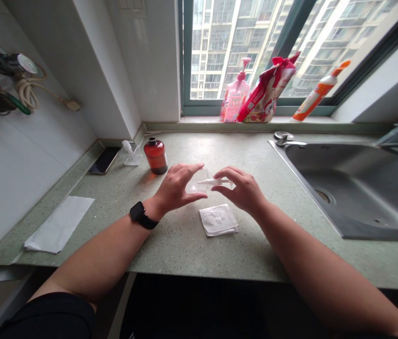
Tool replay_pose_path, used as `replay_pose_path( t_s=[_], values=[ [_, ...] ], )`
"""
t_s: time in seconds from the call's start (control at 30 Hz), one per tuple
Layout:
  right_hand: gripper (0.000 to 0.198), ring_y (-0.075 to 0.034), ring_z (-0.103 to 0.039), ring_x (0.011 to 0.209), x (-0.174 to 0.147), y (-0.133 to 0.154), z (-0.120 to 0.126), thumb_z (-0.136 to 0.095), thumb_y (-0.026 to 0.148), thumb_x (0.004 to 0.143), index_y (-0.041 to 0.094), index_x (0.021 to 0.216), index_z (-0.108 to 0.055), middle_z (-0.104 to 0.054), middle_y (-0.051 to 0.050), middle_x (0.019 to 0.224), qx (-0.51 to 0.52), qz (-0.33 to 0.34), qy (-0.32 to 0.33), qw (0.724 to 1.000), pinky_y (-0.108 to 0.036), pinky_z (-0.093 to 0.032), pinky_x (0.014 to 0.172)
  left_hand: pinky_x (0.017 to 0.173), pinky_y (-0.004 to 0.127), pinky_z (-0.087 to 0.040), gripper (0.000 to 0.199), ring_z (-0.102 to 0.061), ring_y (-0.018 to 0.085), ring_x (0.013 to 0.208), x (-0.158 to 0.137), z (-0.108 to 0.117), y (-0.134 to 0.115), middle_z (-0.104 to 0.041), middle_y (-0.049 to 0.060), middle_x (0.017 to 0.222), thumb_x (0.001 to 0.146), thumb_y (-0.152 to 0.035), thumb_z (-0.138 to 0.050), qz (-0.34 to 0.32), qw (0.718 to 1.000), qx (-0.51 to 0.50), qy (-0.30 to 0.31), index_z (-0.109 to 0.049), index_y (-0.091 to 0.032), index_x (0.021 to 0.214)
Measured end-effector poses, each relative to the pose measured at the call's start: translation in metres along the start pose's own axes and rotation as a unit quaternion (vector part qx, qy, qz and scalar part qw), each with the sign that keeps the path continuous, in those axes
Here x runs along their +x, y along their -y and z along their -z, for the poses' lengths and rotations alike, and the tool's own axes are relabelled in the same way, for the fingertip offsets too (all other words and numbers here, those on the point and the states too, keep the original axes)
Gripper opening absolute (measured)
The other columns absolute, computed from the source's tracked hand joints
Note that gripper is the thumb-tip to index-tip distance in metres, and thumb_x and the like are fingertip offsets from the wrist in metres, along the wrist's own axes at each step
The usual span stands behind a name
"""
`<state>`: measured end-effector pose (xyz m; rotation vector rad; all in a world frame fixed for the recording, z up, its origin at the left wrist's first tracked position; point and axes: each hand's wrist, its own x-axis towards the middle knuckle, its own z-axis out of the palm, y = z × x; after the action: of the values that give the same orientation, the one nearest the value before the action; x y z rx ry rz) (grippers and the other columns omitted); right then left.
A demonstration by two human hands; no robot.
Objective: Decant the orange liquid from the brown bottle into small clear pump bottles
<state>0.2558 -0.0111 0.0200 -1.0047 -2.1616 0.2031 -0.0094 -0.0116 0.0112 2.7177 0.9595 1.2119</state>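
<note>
A clear pump bottle (204, 175) is tipped on its side between my hands, over the counter. My left hand (175, 186) grips its base end, thumb below and fingers above. My right hand (243, 186) pinches the white pump top (216, 182) at the neck; whether the top is screwed tight I cannot tell. Just below them lies a folded white tissue (218, 220) on the counter. An amber bottle (155, 157) with dark liquid and no pump on its neck stands upright beyond my left hand. Beside it is another clear bottle with a white pump (129, 153).
A phone (104, 160) and a flat white sheet (61, 223) lie on the left of the speckled counter (171, 249). The steel sink (354, 183) takes up the right side. A pink pump bottle (234, 99), a red bag (267, 89) and an orange-white bottle (317, 96) stand on the sill.
</note>
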Motion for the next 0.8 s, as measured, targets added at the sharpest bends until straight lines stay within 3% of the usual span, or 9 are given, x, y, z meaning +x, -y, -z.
replay_pose_path(
  t_s=[0.3, 0.6, 0.8],
  values=[
    [0.023, -0.023, -0.078, 0.09, 0.001, -0.003, 0.003, -0.079, 0.05, 0.095, 0.029, 0.104, -0.076, -0.083, -0.003, 0.103, -0.017, -0.029, 0.043, 0.999, -0.039, -0.061, 0.082, 0.115, 0.054, -0.051, 0.077, -0.069, 0.033, 0.128, 0.001, 0.004, -0.002, -0.073, 0.013, 0.141, 0.093, -0.069, -0.074, -0.002, 1.0, 0.005, 0.014, -0.056, -0.024, 0.152],
    [0.02, -0.023, -0.077, 0.095, 0.001, 0.007, 0.005, -0.075, 0.05, 0.098, 0.03, 0.102, -0.078, -0.083, -0.002, 0.102, 0.01, 0.046, 0.008, 0.999, -0.04, -0.06, 0.087, 0.108, 0.05, -0.057, 0.082, -0.076, 0.03, 0.117, 0.002, 0.008, 0.001, -0.077, 0.014, 0.134, 0.091, -0.069, -0.077, -0.016, 0.998, -0.054, -0.001, -0.051, -0.022, 0.153],
    [0.033, -0.022, -0.074, 0.08, 0.002, 0.006, 0.009, -0.064, 0.057, 0.103, 0.028, 0.092, -0.076, -0.08, -0.003, 0.086, -0.04, -0.03, 0.07, 0.996, -0.037, -0.055, 0.077, 0.112, 0.052, -0.054, 0.08, -0.072, 0.032, 0.126, 0.003, 0.007, -0.001, -0.075, 0.014, 0.137, 0.091, -0.07, -0.077, -0.042, 0.999, -0.012, 0.004, -0.054, -0.022, 0.15]
  ],
)
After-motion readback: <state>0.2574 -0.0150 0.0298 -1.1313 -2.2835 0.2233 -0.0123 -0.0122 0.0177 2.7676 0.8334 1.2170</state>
